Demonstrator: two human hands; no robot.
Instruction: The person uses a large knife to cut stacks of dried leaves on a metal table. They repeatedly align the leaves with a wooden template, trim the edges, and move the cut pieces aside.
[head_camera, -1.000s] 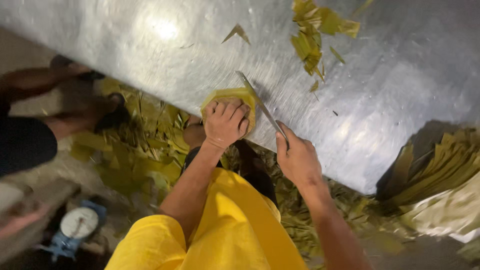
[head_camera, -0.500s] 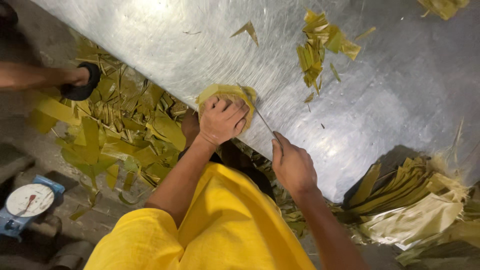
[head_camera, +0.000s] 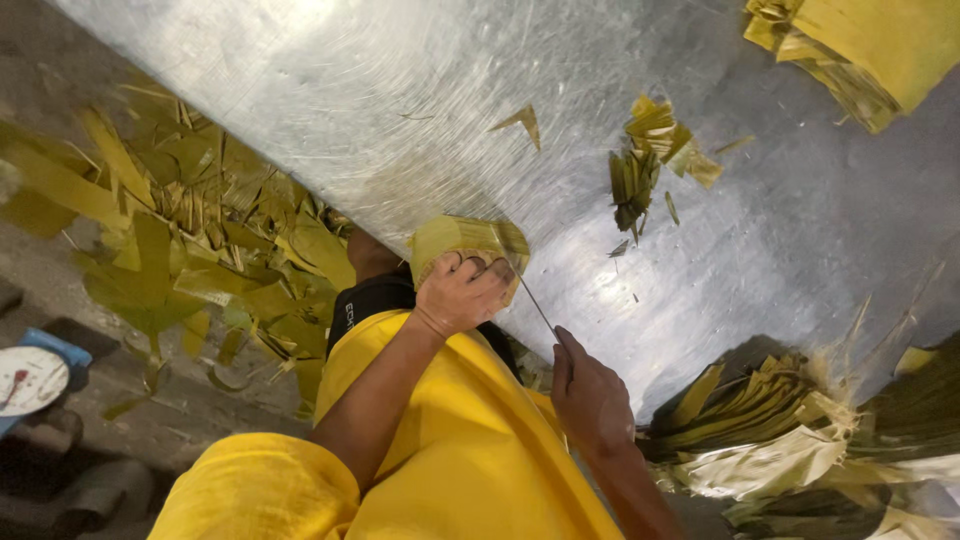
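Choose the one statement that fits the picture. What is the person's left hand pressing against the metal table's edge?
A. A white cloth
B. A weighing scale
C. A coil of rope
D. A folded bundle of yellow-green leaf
D: the left hand grips a folded leaf bundle on the edge of the metal table, while the right hand holds a thin knife against it.

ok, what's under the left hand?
A folded yellow-green leaf stack on the metal table, pressed by the left hand. Its near part is hidden by the fingers.

Leaf-cutting workshop: steel table (head_camera: 330, 120), leaf scraps (head_camera: 200, 250), scale (head_camera: 30, 380).
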